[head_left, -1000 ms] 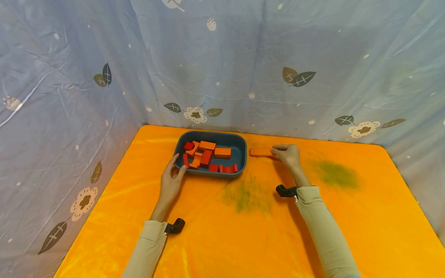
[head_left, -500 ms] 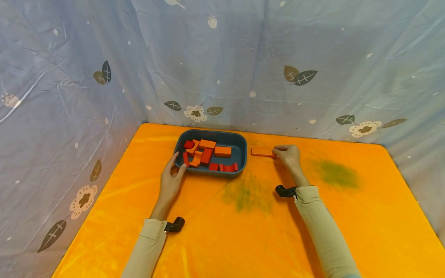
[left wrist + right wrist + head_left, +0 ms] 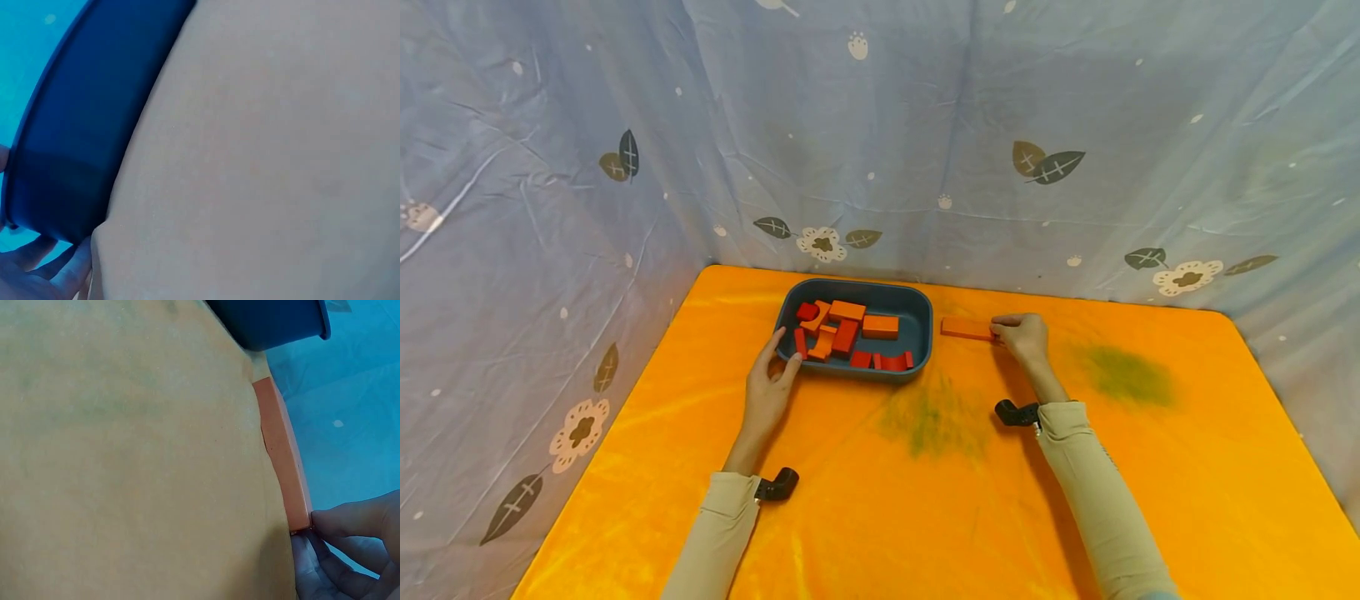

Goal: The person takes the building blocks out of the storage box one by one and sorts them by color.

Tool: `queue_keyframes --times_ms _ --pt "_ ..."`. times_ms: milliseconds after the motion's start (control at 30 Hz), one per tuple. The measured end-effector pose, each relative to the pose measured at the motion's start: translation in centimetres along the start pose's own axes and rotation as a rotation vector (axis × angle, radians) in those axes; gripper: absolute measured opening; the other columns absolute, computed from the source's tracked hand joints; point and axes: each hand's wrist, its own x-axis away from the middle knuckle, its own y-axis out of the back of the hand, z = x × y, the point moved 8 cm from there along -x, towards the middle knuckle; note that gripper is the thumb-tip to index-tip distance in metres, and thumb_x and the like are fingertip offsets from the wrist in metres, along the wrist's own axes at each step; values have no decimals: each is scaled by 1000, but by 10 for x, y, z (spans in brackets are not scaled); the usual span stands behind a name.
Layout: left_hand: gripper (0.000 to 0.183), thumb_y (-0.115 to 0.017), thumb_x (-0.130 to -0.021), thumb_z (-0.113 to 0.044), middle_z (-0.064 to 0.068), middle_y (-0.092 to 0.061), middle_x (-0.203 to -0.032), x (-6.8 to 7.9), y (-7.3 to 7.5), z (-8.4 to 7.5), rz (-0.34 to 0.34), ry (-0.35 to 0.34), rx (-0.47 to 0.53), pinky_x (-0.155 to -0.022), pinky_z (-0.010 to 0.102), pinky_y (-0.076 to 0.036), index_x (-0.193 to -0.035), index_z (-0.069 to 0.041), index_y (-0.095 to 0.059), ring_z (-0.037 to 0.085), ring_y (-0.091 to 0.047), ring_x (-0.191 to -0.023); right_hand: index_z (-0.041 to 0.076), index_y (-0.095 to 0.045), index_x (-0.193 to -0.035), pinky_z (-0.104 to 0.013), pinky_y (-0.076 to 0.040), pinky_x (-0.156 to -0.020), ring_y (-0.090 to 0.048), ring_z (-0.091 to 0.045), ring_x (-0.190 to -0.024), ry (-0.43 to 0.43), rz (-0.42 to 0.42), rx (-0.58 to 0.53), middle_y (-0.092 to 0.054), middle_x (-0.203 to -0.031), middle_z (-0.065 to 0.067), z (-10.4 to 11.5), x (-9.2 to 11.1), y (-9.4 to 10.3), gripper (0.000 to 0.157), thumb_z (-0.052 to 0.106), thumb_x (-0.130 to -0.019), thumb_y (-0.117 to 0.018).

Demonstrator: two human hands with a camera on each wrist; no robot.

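A dark blue-grey tub (image 3: 913, 321) with rounded corners stands near the table's back edge, with several red and orange toy blocks in it. My left hand (image 3: 766, 396) holds its near left corner, thumb at the front rim and a finger at the left side. Right of the tub, a long flat orange block (image 3: 964, 328) lies on the table, one end towards the tub. With thumb and fingers, my right hand (image 3: 1024, 337) pinches the block's right end. In the right wrist view, the thumb and fingertips meet at the near end of that block (image 3: 284, 459).
A yellow cloth (image 3: 880, 500) with greenish patches covers the table. Patterned grey-blue curtains (image 3: 970, 125) hang close behind it and along the left side. Inside the tub, an orange block (image 3: 880, 327) and a red block (image 3: 845, 337) lie among arched pieces.
The right fingertips sit very slightly farther right on the orange block's end. The tub, its blocks and the left hand stay nearly still.
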Motion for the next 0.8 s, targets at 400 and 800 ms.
queue_keyframes --times_ms 400,800 --pt "55 -57 -100 -17 16 -29 -157 1 0 2 1 2 -7 -104 50 -41 -151 -5 -37 31 -32 -141 -6 -72 -110 -19 -54 -61 -72 -25 -80 5 56 16 -70 -101 -25 2 3 -1 24 9 -91 -68" --pt "55 -57 -100 -16 17 -29 -157 1 1 1 -1 -8 -4 -105 51 -40 -151 -4 -37 31 -28 -143 -4 -70 -116 -25 -43 -52 -64 -32 -67 136 178 238 -73 -91 -21 28 7 -3 30 16 -94 -64"
